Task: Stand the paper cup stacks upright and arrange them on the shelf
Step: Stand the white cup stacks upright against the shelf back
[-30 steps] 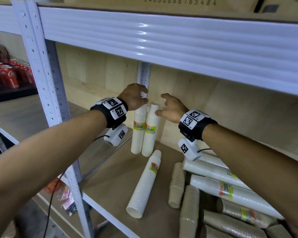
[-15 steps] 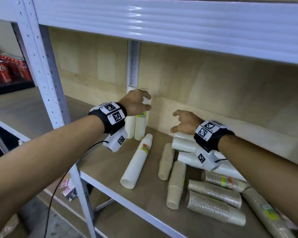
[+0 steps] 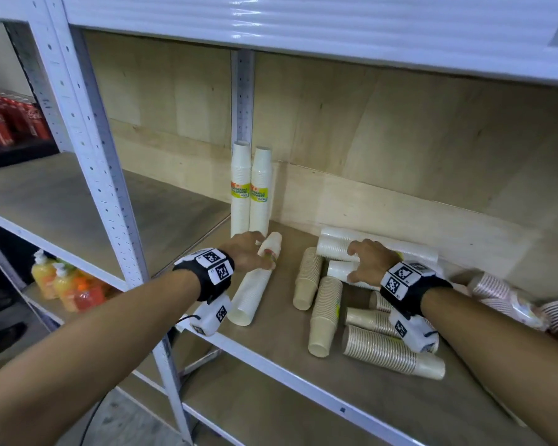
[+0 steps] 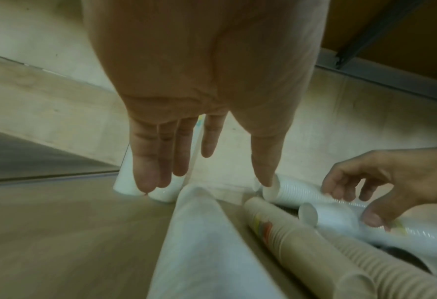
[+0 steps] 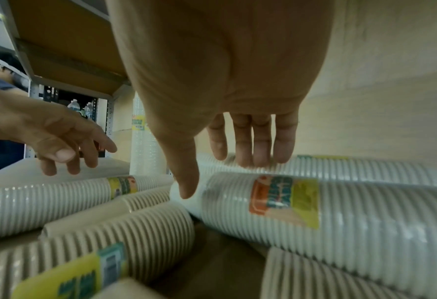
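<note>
Two white cup stacks [image 3: 251, 188] stand upright side by side against the back wall by the rear post. A third white stack [image 3: 253, 291] lies on the shelf board [image 3: 281, 346]. My left hand [image 3: 261, 252] hovers over its far end with straight, spread fingers [image 4: 178, 157], holding nothing. My right hand [image 3: 351, 265] reaches over two lying white stacks [image 3: 335, 247]. Its fingertips [image 5: 260, 159] touch the rear one, and its thumb is at the end of the nearer labelled stack [image 5: 340, 212]. Neither hand grips a stack.
Beige stacks [image 3: 322, 317] and ribbed brown stacks [image 3: 390, 352] lie jumbled in front of my right wrist. Pink-striped stacks [image 3: 496, 294] lie far right. The white front post [image 3: 110, 201] stands left of my left arm. Cola cans [image 3: 0, 123] fill the neighbouring bay.
Both hands have left the tops of the upright stacks and dropped to the lying stacks, the left to the single white one, the right to the pile. The view has tilted down.
</note>
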The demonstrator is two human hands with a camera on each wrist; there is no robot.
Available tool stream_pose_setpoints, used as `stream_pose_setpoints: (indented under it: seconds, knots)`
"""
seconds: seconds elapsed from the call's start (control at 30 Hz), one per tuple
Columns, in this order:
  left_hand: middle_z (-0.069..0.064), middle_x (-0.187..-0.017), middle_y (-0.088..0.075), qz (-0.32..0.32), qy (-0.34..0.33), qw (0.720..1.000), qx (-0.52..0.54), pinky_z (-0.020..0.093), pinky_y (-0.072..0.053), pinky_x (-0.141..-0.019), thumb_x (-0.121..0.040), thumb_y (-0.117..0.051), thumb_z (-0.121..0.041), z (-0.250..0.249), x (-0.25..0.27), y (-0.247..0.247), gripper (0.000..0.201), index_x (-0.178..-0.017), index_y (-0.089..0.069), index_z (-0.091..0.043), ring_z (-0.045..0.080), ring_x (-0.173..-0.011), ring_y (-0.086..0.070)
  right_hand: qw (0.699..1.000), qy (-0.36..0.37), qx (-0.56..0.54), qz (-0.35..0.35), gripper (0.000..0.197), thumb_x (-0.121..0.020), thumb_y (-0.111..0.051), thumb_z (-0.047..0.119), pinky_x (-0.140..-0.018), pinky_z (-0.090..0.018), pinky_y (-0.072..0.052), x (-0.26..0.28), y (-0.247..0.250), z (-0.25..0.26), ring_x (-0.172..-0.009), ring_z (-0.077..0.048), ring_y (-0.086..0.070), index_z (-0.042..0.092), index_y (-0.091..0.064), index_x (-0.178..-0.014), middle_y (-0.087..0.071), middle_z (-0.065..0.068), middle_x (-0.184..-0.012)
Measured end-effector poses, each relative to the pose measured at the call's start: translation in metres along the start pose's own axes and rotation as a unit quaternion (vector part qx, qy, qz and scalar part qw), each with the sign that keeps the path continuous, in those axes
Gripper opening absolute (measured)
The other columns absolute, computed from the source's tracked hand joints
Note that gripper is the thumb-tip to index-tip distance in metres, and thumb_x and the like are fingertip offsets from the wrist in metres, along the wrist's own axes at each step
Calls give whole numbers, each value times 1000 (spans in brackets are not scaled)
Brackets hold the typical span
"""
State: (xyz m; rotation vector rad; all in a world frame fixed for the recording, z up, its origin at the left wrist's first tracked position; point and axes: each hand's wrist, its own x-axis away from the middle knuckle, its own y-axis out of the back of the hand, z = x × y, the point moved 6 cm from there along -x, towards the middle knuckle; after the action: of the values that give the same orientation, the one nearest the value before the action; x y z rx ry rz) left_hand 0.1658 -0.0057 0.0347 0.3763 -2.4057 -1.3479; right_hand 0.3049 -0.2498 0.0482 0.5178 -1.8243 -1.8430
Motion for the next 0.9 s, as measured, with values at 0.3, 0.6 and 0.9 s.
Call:
stream_pose_setpoints:
  seconds: [0.3, 0.6, 0.9]
  knots:
    - [1, -139, -47, 43, 44, 998, -5, 34, -55, -79, -73, -79, -48, 23, 6, -37, 95, -150, -28, -26, 24, -114, -56, 996, 6, 78, -50, 57, -74, -76, 30, -86, -34, -45, 13, -14, -9, -115, -22, -48, 24, -50, -125, -51, 0, -124]
    - [1, -133, -46, 68, 73, 994, 54, 37, -59, -66, -72, -82, -39, 29, 7, -42, 97, -150, -24, -31, 27, -107, -59, 986, 25, 141, -91, 52, -79, -69, 15, -96, -36, -42, 16, -20, -12, -118, -24, -47, 23, -48, -126, -49, -2, -127]
    - [-2, -110, -52, 60, 73, 994, 53, 29, -51, -49, -74, -79, -34, 30, 8, -39, 83, -141, -29, -27, 25, -89, -62, 988, 36, 139, -65, 54, -77, -68, 20, -96, -36, -42, 14, -14, -11, -117, -22, -48, 20, -48, -127, -49, -2, -127]
